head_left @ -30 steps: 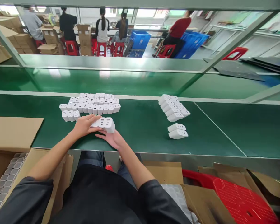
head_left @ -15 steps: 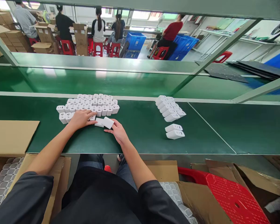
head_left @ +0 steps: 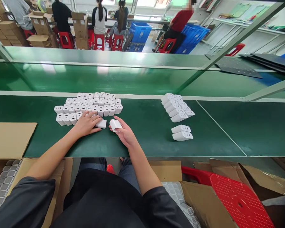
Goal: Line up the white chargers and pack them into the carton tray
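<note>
Our right hand [head_left: 126, 134] grips a white charger [head_left: 115, 124] between thumb and fingers, holding it tilted just above the green surface [head_left: 144, 133], near the front middle of it. Our left hand [head_left: 86, 124] lies open, palm down, with the fingers spread. The fingertips touch the front row of the block [head_left: 92, 104], a tight cluster of white chargers standing upright in rows with their slotted faces toward us. A second charger [head_left: 101, 123] lies flat on the surface between our two hands, just beside the left fingers and apart from the one we hold.

Well to the right, a stack [head_left: 177, 107] of more chargers lies on its side in a slanted line. Nearer us, a pair [head_left: 181, 133] lies one against the other, apart from the stack.

A cardboard flap [head_left: 10, 139] overlaps the surface's left front corner. Below it, a box holds a tray [head_left: 2, 186] of small grey cells. Another tray [head_left: 178, 193] shows in a box [head_left: 204, 202] by our right elbow, and a red stool [head_left: 242, 202] lies just beside that.

Beyond the surface runs a second green belt [head_left: 109, 82]. Behind it, several people sit on red stools among cartons and blue crates [head_left: 140, 33], with their backs to us.
</note>
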A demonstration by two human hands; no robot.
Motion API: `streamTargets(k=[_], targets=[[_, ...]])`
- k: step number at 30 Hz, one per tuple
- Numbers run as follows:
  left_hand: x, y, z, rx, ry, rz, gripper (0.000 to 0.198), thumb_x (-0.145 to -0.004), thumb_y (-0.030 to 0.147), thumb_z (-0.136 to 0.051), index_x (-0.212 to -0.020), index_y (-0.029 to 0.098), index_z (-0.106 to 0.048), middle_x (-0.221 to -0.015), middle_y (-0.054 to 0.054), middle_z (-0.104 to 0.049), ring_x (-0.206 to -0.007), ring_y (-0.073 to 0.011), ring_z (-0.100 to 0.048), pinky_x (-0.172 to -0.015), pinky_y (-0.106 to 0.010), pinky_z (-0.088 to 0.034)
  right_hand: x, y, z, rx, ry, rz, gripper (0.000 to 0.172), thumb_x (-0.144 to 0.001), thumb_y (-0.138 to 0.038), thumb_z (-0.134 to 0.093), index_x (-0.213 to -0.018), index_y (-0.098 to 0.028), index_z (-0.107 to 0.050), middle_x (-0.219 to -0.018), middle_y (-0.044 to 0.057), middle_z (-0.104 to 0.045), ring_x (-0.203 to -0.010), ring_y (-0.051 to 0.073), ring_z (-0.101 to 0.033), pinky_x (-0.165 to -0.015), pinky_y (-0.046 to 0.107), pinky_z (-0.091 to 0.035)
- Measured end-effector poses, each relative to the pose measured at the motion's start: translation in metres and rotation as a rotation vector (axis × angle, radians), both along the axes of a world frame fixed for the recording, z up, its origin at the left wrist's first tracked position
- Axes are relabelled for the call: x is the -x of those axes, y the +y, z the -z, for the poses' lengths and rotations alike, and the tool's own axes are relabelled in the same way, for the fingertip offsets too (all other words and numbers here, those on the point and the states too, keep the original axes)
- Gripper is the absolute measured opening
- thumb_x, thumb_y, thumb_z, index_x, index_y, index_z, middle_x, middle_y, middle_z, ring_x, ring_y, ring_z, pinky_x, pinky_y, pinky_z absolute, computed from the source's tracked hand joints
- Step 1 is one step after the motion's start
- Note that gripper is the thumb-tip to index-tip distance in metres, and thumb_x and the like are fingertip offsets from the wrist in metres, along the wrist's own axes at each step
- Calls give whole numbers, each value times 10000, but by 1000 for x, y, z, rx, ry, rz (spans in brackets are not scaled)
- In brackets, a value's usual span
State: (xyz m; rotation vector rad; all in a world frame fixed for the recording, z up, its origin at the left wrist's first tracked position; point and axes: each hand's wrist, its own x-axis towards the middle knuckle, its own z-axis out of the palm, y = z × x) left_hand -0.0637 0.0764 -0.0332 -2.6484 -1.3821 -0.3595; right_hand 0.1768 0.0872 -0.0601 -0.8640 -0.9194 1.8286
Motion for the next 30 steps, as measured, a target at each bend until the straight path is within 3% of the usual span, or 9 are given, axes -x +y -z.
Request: streamTargets(k=[4, 8, 11, 16, 24, 28, 30], targets=[[-5, 1, -2, 6, -8, 10, 344, -943, 401, -570, -1234, 238, -657, -1193, -100, -703, -1250, -330, -527, -1046, -492, -345, 4, -4, 2, -73, -111, 23, 555, -643, -204, -736, -1186, -292, -662, -1195, 11, -671, -985, 238, -684, -933, 408, -544], [-7, 2, -15, -16, -63, 15, 367, -916, 410, -575, -1219, 227, -671, -1156, -113, -675, -1141, -310, -551, -1013, -496, -361, 2, -5, 2, -103, -103, -11, 647, -617, -188, -715, -1251, -286, -630, -1260, 18, -651, -1120, 243, -628, -1010, 381, -490], [-8, 6, -26, 82, 20, 12, 374, -896, 385, -574, -1207, 203, -677, -1137, -111, -661, -1102, -307, -539, -977, -477, -380, 2, -4, 3, -122, -112, -39, 685, -626, -250, -750, -1293, -279, -591, -1311, 44, -607, -1111, 239, -629, -1001, 381, -486], [-10, 20, -34, 183, 102, 7, 396, -832, 264, -609, -1212, 171, -667, -1151, -131, -639, -1142, -331, -510, -956, -454, -388, 8, 2, 11, -349, -501, 40, 627, -694, -359, -783, -1284, -275, -588, -1179, 34, -637, -1014, 222, -634, -947, 389, -502], [-16, 13, -26, 117, 31, 2, 477, -872, 256, -607, -1333, 163, -533, -1219, -108, -657, -1126, -279, -567, -939, -422, -431, 15, 19, 6, -717, -681, 157, 426, -732, -250, -675, -1156, -251, -650, -1274, 73, -667, -1186, 277, -570, -1020, 461, -466], [-16, 13, -16, 89, -20, -12, 496, -862, 318, -664, -1320, 179, -535, -1243, -96, -654, -1144, -282, -571, -972, -436, -436, 17, 20, 13, -825, -681, 87, 373, -782, -259, -666, -1152, -247, -620, -1259, 77, -661, -1100, 236, -634, -912, 410, -557], [-15, 14, -12, 91, -35, -21, 478, -864, 322, -669, -1306, 189, -545, -1248, -90, -652, -1153, -287, -568, -988, -446, -434, 19, 20, 16, -859, -672, 67, 360, -811, -259, -652, -1168, -247, -608, -1272, 84, -613, -1147, 224, -612, -916, 389, -575]])
